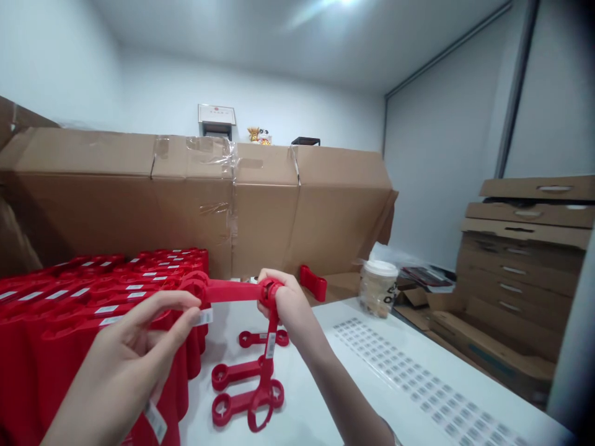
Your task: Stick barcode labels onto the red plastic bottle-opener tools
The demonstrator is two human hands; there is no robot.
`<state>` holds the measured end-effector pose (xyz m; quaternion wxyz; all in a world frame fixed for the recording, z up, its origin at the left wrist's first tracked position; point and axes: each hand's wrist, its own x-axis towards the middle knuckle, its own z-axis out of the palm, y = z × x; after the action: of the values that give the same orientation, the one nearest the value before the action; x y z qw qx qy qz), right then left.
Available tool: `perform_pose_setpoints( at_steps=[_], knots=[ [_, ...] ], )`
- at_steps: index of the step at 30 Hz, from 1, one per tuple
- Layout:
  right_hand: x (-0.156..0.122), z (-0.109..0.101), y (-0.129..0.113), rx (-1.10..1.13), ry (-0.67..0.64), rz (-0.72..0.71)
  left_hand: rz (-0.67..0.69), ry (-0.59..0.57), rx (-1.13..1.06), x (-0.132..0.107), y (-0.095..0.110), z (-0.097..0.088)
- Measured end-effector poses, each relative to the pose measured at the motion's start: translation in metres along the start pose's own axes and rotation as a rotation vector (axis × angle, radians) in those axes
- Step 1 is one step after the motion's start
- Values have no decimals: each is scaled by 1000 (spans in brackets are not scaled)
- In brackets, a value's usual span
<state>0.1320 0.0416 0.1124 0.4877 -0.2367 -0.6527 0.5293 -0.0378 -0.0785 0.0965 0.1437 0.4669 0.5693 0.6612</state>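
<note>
The left hand [121, 365] and right hand [284, 300] clamp a red plastic strap [231, 290] at both ends — pulled apart, so it stays straight (like a tiny tug).

We're right on a smooth, glossy red plastic strap [232, 291] here, carrying a matt paper tag [203, 317]! Behind it we've got matt brown cardboard cartons [116, 186], patched with shiny clear tape [209, 148].
</note>
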Motion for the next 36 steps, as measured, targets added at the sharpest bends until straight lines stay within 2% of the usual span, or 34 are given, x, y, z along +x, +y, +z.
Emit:
perform_pose_setpoints(
  at_steps=[3,6,12,16,22,27,33,36],
  knots=[
    [-9,5,-3,-26,-5,-7,-83,-78,19,-11,12,7],
    [-17,10,-2,-83,-16,-32,-49,-21,61,-17,21,14],
    [-19,13,-1,-175,-31,-66,15,-19,109,-9,14,10],
    [-21,16,-4,-192,-36,-59,1,-7,136,-8,13,7],
    [-22,17,-4,-139,-59,-46,-37,-7,147,-10,20,9],
    [-18,18,-3,-91,-74,-28,-65,-57,124,-8,20,9],
    [-19,21,-6,-43,-68,4,-78,-20,112,-15,30,12],
    [-21,22,-8,-44,-73,5,-78,-31,117,-13,27,11]
  ],
)
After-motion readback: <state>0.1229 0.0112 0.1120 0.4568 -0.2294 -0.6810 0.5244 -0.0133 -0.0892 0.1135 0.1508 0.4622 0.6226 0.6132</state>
